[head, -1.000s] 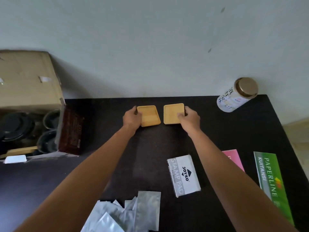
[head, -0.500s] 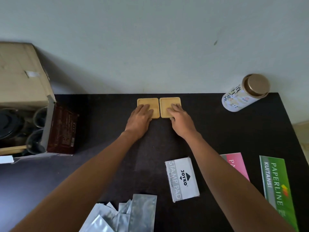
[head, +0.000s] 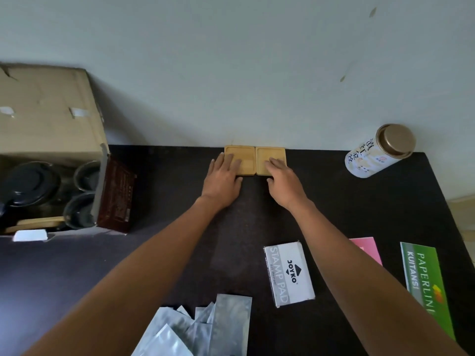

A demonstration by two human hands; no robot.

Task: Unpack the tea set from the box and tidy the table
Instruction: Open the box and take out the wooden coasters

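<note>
Two square wooden coasters lie side by side, edges touching, against the wall at the far edge of the black table [head: 334,209]. My left hand [head: 223,178] rests flat with its fingers spread on the left coaster [head: 243,155]. My right hand [head: 284,179] rests the same way on the right coaster [head: 272,154]. Neither hand grips anything. At the far left stands the open cardboard box [head: 48,116], with a dark teapot lid [head: 28,183] and two dark cups [head: 86,173] visible inside.
A white tea canister [head: 377,152] with a bronze lid stands at the back right. A stamp pad box [head: 289,273], a pink booklet [head: 367,249] and a green receipt book [head: 426,283] lie near right. Several silver foil packets [head: 205,330] sit at the front edge.
Both hands slid the two coasters away from me and together; they now touch each other and the wall. The fingers went from gripping the edges to lying flat on top.
</note>
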